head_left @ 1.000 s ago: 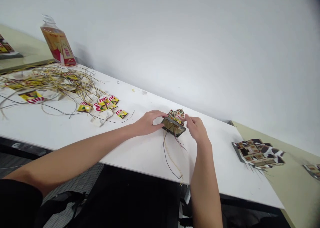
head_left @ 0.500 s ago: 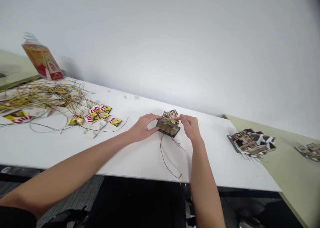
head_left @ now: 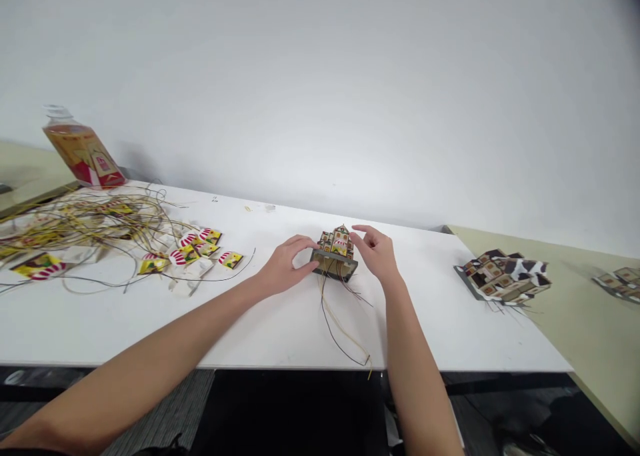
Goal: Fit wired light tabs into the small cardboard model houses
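While left hand (head_left: 284, 267) grips model house (head_left: 335, 251) | upright, long axis crosswise | right hand (head_left: 376, 251) open

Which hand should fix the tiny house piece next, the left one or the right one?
Probably the right hand. Its fingers are spread open beside the little house, so it looks free to work. The left hand has its grip on the house's other side, steadying it on the white table.

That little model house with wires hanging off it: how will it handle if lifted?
Probably light: the model house looks like printed card panels. Likely crushable, so the left hand gripping its dark base edge makes sense. The thin wires trail limp over the table edge and may drag or snag.
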Available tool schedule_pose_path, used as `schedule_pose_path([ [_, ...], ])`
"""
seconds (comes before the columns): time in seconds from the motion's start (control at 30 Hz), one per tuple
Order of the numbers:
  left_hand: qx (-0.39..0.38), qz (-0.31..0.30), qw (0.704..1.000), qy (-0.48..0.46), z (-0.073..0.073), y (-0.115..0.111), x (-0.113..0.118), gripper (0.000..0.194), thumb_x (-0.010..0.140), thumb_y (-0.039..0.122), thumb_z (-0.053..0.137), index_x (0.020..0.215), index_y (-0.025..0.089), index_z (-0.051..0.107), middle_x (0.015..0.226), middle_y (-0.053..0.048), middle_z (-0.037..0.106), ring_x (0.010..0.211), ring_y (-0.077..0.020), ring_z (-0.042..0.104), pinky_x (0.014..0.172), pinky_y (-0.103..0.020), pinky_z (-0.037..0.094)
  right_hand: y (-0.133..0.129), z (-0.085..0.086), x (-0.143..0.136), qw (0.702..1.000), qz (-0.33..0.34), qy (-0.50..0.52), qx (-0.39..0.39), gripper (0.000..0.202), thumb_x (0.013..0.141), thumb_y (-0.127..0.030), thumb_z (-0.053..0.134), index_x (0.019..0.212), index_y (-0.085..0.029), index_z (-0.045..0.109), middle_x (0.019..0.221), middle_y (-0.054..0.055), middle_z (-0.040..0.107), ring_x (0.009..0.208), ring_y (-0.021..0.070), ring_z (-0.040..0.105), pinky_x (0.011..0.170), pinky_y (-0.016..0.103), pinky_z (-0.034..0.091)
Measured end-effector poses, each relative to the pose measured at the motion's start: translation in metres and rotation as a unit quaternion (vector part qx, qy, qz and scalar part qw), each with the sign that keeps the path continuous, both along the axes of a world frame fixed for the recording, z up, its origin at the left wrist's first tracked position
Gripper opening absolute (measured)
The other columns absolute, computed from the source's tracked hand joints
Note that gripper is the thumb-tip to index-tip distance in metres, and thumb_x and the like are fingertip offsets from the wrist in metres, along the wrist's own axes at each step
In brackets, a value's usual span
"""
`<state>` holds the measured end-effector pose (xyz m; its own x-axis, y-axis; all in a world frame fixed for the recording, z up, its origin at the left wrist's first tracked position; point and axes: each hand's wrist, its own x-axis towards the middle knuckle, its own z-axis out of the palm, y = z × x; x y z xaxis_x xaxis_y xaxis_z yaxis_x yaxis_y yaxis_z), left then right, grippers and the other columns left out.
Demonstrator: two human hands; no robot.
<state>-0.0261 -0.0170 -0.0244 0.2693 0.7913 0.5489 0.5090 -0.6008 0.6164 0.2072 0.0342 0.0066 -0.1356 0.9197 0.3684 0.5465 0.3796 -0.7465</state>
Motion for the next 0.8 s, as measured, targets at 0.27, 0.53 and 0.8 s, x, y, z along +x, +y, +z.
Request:
schedule_pose_path([
  [0.27,-0.154,0.116,0.981,-0.035,0.005,-0.001,0.000,0.049,0.088,0.057,0.047,0.124,0.023,0.049,0.132,-0.008,0.053,0.113,-0.0238,0.055,0.098,-0.042,0.045,0.008,-0.010,0.001,0.963,-0.073,-0.196,-0.169,0.065,0.087,-0.069,0.029,0.075,-0.020,0.068,0.076,0.009,0.066,0.069,0.0194,0.057,0.060,0.028,0.036],
  [0.53,-0.276,0.093,0.956,0.017,0.003,0.002,0.002,0.071,0.087,0.069,0.031,0.140,0.024,0.041,0.135,-0.005,0.056,0.112,-0.0279,0.056,0.106,-0.044,0.034,0.006,-0.008,-0.008,0.964,-0.078,-0.157,-0.200,0.065,0.086,-0.072,0.028,0.063,-0.020,0.060,0.071,0.009,0.064,0.068,0.0203,0.054,0.061,0.028,0.034],
  [0.8,-0.316,0.088,0.944,-0.029,0.000,0.007,-0.004,0.084,0.082,0.077,0.034,0.148,0.024,0.033,0.143,-0.006,0.048,0.135,-0.0354,0.038,0.111,-0.049,0.025,0.004,-0.012,-0.017,0.974,-0.040,-0.081,-0.209,0.063,0.084,-0.070,0.034,0.070,-0.017,0.065,0.071,0.008,0.064,0.068,0.0192,0.055,0.064,0.028,0.036],
])
